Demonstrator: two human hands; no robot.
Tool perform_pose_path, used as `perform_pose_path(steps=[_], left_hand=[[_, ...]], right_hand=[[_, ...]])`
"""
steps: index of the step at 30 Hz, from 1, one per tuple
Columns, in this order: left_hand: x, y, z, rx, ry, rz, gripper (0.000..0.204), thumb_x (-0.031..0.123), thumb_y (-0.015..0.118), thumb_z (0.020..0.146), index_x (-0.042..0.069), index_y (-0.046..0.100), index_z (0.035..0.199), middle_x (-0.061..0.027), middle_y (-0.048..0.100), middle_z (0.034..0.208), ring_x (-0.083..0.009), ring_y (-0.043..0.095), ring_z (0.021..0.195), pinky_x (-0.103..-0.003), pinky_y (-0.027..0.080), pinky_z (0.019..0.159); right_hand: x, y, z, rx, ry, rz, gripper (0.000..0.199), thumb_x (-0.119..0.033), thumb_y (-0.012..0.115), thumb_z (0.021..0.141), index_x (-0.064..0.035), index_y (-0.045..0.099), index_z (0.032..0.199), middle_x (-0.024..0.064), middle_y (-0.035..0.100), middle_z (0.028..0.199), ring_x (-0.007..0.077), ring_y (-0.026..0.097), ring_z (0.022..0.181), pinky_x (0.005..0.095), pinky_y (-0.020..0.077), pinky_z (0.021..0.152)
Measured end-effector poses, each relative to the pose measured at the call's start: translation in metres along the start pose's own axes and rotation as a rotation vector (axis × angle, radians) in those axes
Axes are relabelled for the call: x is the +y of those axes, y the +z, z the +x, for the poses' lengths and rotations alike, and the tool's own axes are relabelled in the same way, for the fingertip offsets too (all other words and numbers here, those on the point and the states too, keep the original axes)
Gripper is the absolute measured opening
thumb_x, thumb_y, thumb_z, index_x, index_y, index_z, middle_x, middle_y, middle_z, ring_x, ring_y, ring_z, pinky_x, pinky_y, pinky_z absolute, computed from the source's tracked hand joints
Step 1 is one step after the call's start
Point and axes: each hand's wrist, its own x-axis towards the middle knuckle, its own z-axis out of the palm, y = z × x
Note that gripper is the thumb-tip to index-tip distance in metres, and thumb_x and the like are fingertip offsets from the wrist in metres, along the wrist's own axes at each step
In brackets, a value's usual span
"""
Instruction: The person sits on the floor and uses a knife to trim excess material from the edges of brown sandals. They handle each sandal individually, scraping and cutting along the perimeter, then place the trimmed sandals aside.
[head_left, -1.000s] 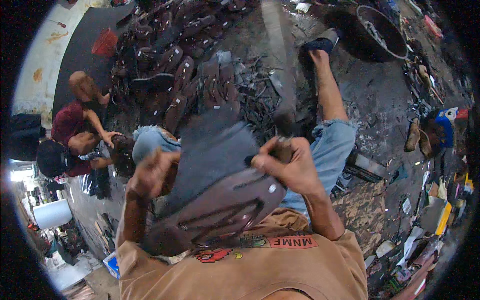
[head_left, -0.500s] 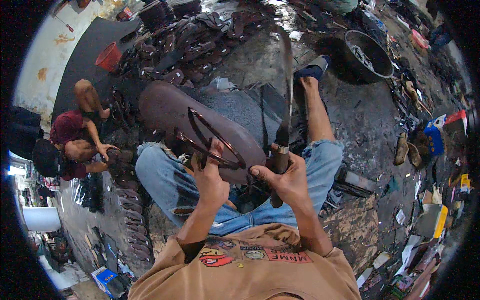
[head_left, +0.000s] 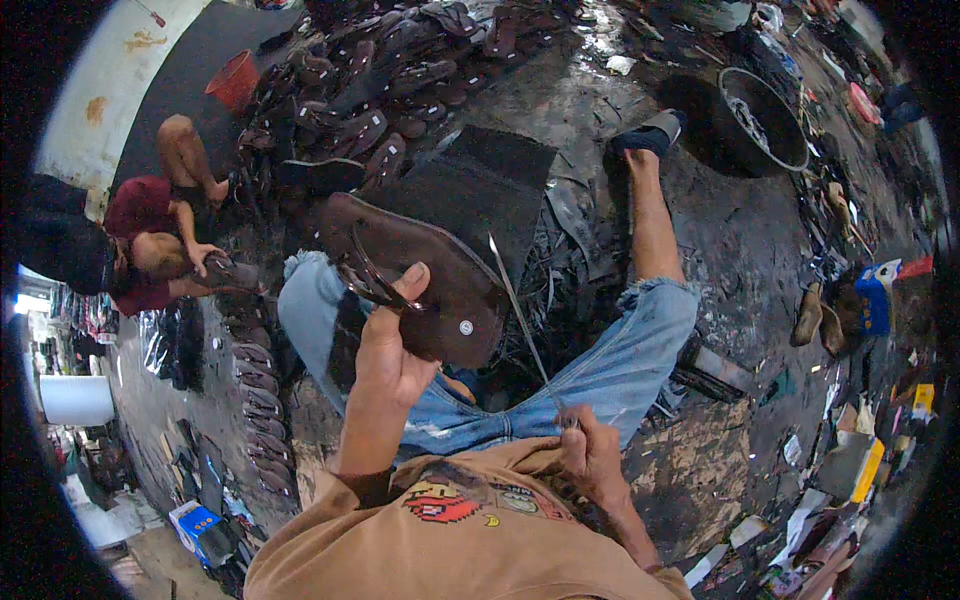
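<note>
My left hand [head_left: 385, 350] grips a dark brown flip-flop [head_left: 440, 265] above my lap, its thumb up by the glossy strap [head_left: 375, 280]. A small round white sticker sits near the end closest to me. My right hand [head_left: 590, 450] is closed around the handle of a long, thin-bladed knife [head_left: 522, 315], low in front of my shirt. The blade slants up and left, and its tip appears just right of the flip-flop; whether they touch I cannot tell. Behind the flip-flop lies a black sheet [head_left: 490, 170].
Brown sandals form a heap [head_left: 370, 70] beyond my knees, and a row of sandals [head_left: 262, 400] runs along my left. A co-worker [head_left: 145, 215] sits at left handling a sandal. A red bucket [head_left: 232, 80], a dark basin [head_left: 724, 100] and black scraps [head_left: 575, 225] lie around.
My right hand has left the flip-flop's edge and dropped toward my shirt with the knife. The flip-flop has turned in my left hand, and its sticker now shows.
</note>
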Motion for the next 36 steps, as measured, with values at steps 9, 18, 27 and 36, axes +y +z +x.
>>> perform_pose_path(steps=[9,18,27,36], left_hand=[[-0.015,-0.031,-0.017,-0.003,0.063,0.246,0.041,0.009,0.078,0.085,0.005,0.061,0.121,-0.0065,0.068,0.109,-0.0224,0.068,0.099,-0.039,0.058,0.089],[-0.012,-0.047,-0.032,0.03,0.044,0.441,0.047,0.004,0.081,0.077,0.003,0.062,0.12,-0.0076,0.069,0.106,-0.0205,0.068,0.097,-0.037,0.056,0.088],[0.003,-0.052,-0.039,0.052,-0.021,0.642,0.05,0.007,0.084,0.075,0.003,0.064,0.12,-0.0079,0.071,0.11,-0.0215,0.068,0.099,-0.037,0.056,0.089],[0.006,-0.053,-0.064,-0.132,-0.247,0.78,0.053,0.012,0.086,0.073,0.0,0.062,0.12,-0.0077,0.07,0.109,-0.0183,0.066,0.098,-0.037,0.055,0.088]], right_hand=[[0.006,-0.013,0.02,-0.15,0.089,-0.149,0.03,-0.032,0.059,0.099,-0.0042,0.058,0.108,0.0258,0.064,0.079,0.049,0.062,0.074,0.0538,0.0449,0.061],[-0.018,0.016,0.103,-0.254,-0.157,-0.229,0.028,-0.021,0.064,0.09,-0.0044,0.062,0.113,0.0272,0.066,0.083,0.0466,0.063,0.08,0.0522,0.0495,0.072],[0.02,0.043,0.136,-0.494,-0.414,-0.3,0.045,-0.016,0.064,0.086,-0.0053,0.062,0.129,0.0215,0.055,0.14,0.0442,0.048,0.13,0.0475,0.0346,0.114],[-0.012,0.154,0.324,-0.249,-0.125,0.225,0.045,-0.048,0.047,0.103,-0.0085,0.063,0.117,0.0136,0.073,0.098,0.0422,0.068,0.093,0.0473,0.0526,0.082]])
